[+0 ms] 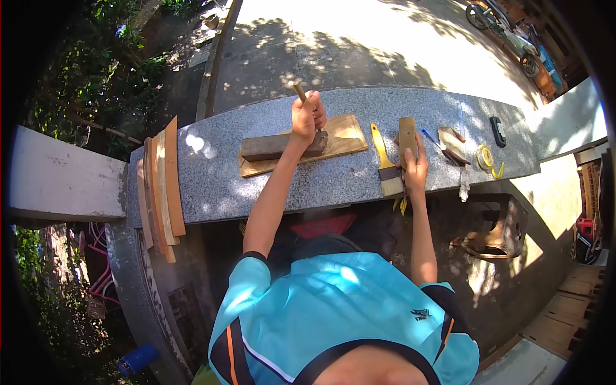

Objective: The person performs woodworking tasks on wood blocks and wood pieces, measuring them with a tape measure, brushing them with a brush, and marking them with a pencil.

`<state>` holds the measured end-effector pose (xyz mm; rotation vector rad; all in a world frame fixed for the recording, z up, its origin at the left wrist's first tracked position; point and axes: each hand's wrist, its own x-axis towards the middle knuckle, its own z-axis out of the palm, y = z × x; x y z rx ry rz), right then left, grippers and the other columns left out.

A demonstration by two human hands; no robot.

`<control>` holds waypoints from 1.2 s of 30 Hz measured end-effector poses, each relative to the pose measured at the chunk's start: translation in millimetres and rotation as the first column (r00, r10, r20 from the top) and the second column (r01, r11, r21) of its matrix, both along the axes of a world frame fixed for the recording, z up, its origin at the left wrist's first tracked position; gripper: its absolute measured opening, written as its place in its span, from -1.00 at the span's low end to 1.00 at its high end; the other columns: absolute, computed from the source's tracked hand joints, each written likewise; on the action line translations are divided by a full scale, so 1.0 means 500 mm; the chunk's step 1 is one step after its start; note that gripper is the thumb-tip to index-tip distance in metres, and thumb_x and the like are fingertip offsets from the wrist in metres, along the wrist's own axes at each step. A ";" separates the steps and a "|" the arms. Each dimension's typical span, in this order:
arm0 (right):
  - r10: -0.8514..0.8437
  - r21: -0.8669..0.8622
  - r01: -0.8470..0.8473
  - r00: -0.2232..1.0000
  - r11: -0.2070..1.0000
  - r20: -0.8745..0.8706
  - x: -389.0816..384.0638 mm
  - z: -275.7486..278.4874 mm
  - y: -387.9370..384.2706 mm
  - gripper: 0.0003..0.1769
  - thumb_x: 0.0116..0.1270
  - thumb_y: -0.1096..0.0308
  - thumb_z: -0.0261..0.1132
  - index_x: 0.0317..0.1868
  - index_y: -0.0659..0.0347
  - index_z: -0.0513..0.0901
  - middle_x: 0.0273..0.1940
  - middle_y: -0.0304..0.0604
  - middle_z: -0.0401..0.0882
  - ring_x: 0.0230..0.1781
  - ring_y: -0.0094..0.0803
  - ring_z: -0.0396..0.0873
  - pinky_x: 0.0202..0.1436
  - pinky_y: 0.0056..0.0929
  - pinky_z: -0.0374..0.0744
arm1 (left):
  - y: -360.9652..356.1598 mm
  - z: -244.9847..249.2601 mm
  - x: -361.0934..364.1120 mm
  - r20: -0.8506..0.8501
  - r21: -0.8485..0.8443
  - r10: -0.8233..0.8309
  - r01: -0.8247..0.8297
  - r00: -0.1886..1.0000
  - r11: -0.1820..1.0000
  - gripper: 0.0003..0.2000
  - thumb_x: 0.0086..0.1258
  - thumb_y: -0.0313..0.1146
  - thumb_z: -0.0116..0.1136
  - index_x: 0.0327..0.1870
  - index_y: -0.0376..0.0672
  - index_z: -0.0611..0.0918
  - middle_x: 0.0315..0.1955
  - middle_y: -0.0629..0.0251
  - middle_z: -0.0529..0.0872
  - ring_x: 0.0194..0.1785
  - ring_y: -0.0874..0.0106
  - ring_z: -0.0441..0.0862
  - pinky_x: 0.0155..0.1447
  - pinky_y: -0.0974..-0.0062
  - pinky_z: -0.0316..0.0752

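Observation:
My left hand (308, 119) is closed around a tool with a round wooden handle (299, 92), held upright. The tool's lower end is hidden by the hand. Directly below it lies a dark wooden block (266, 147), resting on a lighter wooden board (350, 136). At the right, my right hand (416, 170) grips an oblong wooden block (407, 131) with a small dark spot on its face. Just left of that hand lies a paintbrush (383, 157) with a yellow handle and pale bristles.
On the grey stone bench (212, 173), several wood strips (160, 186) lie at the left end. Toward the right are a blue pen-like item (431, 138), a wooden piece (454, 146), a yellow tape roll (484, 156) and a black clamp-like object (497, 131). White posts (67, 172) flank the bench.

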<state>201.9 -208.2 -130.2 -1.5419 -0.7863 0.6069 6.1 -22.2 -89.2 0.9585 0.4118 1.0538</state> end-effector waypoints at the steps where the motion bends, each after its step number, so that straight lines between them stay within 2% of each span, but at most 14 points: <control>1: 0.001 0.002 -0.001 1.000 1.000 -0.009 0.001 -0.001 -0.001 -0.47 0.29 0.33 0.06 0.29 0.14 0.26 -0.22 -0.15 0.55 -0.59 -0.61 0.38 -0.61 -0.63 0.37 | 0.000 -0.006 -0.001 0.016 -0.011 0.003 -0.003 1.000 1.000 -0.61 0.31 -0.17 0.04 -0.65 -0.03 0.17 -0.80 0.52 0.12 -0.78 0.68 0.03 -0.72 0.63 -0.09; 8: 0.010 0.030 -0.012 0.999 0.999 0.047 0.004 -0.012 0.002 -0.47 0.32 0.26 0.06 0.29 0.09 0.24 -0.38 -0.22 0.50 -0.62 -0.64 0.40 -0.73 -0.70 0.26 | -0.006 -0.022 -0.003 0.067 -0.019 -0.004 0.006 0.998 1.000 -0.62 0.35 -0.14 -0.02 -0.64 -0.03 0.20 -0.80 0.52 0.11 -0.77 0.68 0.02 -0.72 0.64 -0.10; 14: 0.006 -0.010 -0.005 0.998 1.000 0.058 0.003 -0.006 0.000 -0.46 0.31 0.27 0.08 0.29 0.12 0.23 -0.29 -0.19 0.53 -0.57 -0.61 0.43 -0.68 -0.67 0.33 | -0.015 -0.012 0.004 -0.001 0.041 -0.008 0.008 1.000 0.999 -0.64 0.36 -0.20 -0.03 -0.64 -0.05 0.21 -0.79 0.53 0.13 -0.76 0.69 0.05 -0.72 0.65 -0.08; 17: -0.183 0.273 0.074 0.899 0.959 0.398 0.029 -0.067 0.013 -0.45 0.29 0.30 0.08 0.30 0.14 0.24 -0.22 -0.17 0.54 -0.53 -0.54 0.48 -0.54 -0.61 0.44 | -0.013 -0.020 0.005 -0.048 0.109 -0.046 0.051 0.998 0.993 -0.65 0.38 -0.26 -0.03 -0.64 -0.08 0.24 -0.80 0.54 0.17 -0.76 0.70 0.09 -0.72 0.65 -0.04; 20: -0.049 0.205 -0.035 0.919 0.978 0.392 -0.030 0.077 0.021 -0.46 0.25 0.33 0.12 0.26 0.18 0.31 -0.23 0.02 0.62 -0.44 -0.36 0.59 -0.35 -0.40 0.51 | -0.013 -0.017 0.009 -0.128 0.202 -0.036 0.061 0.991 0.977 -0.65 0.37 -0.31 -0.04 -0.66 -0.08 0.23 -0.80 0.52 0.20 -0.75 0.71 0.12 -0.70 0.66 -0.03; 21: 0.144 0.069 -0.198 0.873 0.978 0.466 -0.047 0.144 0.027 -0.46 0.24 0.32 0.15 0.25 0.16 0.33 -0.30 0.04 0.61 -0.47 -0.35 0.59 -0.36 -0.40 0.50 | -0.023 -0.019 0.009 -0.166 0.227 -0.022 0.060 0.986 0.972 -0.65 0.37 -0.32 -0.05 -0.68 -0.07 0.22 -0.79 0.52 0.21 -0.75 0.71 0.12 -0.70 0.67 -0.04; 24: 0.441 -0.100 -0.532 0.567 0.841 0.696 -0.096 0.316 0.067 -0.51 0.25 0.35 0.17 0.21 0.16 0.39 -0.52 -0.08 0.57 -0.52 -0.56 0.52 -0.41 -0.56 0.46 | -0.024 -0.026 0.006 -0.123 0.222 -0.066 0.092 0.990 0.971 -0.64 0.37 -0.33 -0.05 -0.69 -0.07 0.22 -0.81 0.52 0.23 -0.76 0.72 0.14 -0.70 0.67 -0.03; 26: 0.364 0.058 -0.600 0.557 0.798 0.746 -0.108 0.416 0.089 -0.49 0.23 0.35 0.21 0.21 0.13 0.40 -0.50 -0.13 0.58 -0.54 -0.58 0.51 -0.44 -0.58 0.44 | -0.025 -0.026 0.009 -0.210 0.301 -0.064 0.127 0.976 0.945 -0.64 0.37 -0.33 -0.05 -0.69 -0.06 0.23 -0.82 0.53 0.23 -0.76 0.72 0.13 -0.70 0.67 -0.02; 29: 0.119 0.526 -0.469 0.816 0.710 0.565 -0.132 0.512 0.120 -0.53 0.32 0.41 0.09 0.25 0.17 0.34 -0.33 -0.12 0.61 -0.52 -0.64 0.51 -0.44 -0.78 0.43 | -0.026 -0.021 0.006 -0.246 0.343 -0.046 0.131 0.968 0.930 -0.65 0.37 -0.32 -0.04 -0.68 -0.06 0.25 -0.84 0.55 0.23 -0.77 0.73 0.13 -0.71 0.65 0.00; 31: -0.069 0.620 -0.343 0.838 0.706 0.541 -0.133 0.495 0.147 -0.50 0.31 0.40 0.11 0.26 0.24 0.30 -0.27 -0.09 0.63 -0.45 -0.51 0.58 -0.37 -0.63 0.52 | -0.023 -0.022 0.004 -0.212 0.296 -0.062 0.124 0.975 0.947 -0.65 0.37 -0.31 -0.03 -0.68 -0.07 0.26 -0.83 0.54 0.24 -0.77 0.73 0.13 -0.70 0.66 0.00; 32: -0.083 0.571 -0.410 0.758 0.711 0.647 -0.140 0.442 0.167 -0.49 0.30 0.39 0.12 0.27 0.19 0.30 -0.27 -0.04 0.63 -0.42 -0.42 0.61 -0.31 -0.54 0.54 | -0.024 -0.025 0.006 -0.209 0.279 -0.073 0.131 0.975 0.951 -0.65 0.37 -0.31 -0.02 -0.68 -0.07 0.25 -0.82 0.55 0.24 -0.75 0.73 0.14 -0.68 0.66 0.01; 33: 0.231 0.189 -0.532 0.623 0.825 0.747 -0.138 0.406 0.168 -0.48 0.29 0.37 0.13 0.27 0.09 0.31 -0.28 0.02 0.63 -0.36 -0.32 0.63 -0.24 -0.46 0.53 | -0.024 -0.029 0.006 -0.205 0.262 -0.082 0.136 0.975 0.956 -0.65 0.36 -0.31 -0.01 -0.68 -0.07 0.25 -0.81 0.56 0.24 -0.73 0.74 0.14 -0.66 0.67 0.03; 34: 0.529 -0.243 -0.571 0.410 0.784 0.743 -0.136 0.371 0.169 -0.47 0.28 0.34 0.14 0.28 0.00 0.32 -0.29 0.09 0.63 -0.30 -0.22 0.65 -0.18 -0.37 0.53 | -0.024 -0.032 0.005 -0.202 0.246 -0.092 0.141 0.975 0.959 -0.64 0.36 -0.31 0.00 -0.68 -0.07 0.25 -0.81 0.58 0.24 -0.72 0.74 0.15 -0.65 0.68 0.04; 36: 0.564 -0.284 -0.557 0.429 0.780 0.706 -0.138 0.389 0.163 -0.49 0.25 0.33 0.17 0.25 -0.08 0.37 -0.37 0.07 0.61 -0.39 -0.35 0.61 -0.27 -0.44 0.51 | -0.031 -0.028 0.003 -0.255 0.252 -0.085 0.151 0.963 0.956 -0.64 0.36 -0.30 0.00 -0.67 -0.07 0.24 -0.80 0.57 0.25 -0.72 0.74 0.16 -0.64 0.68 0.05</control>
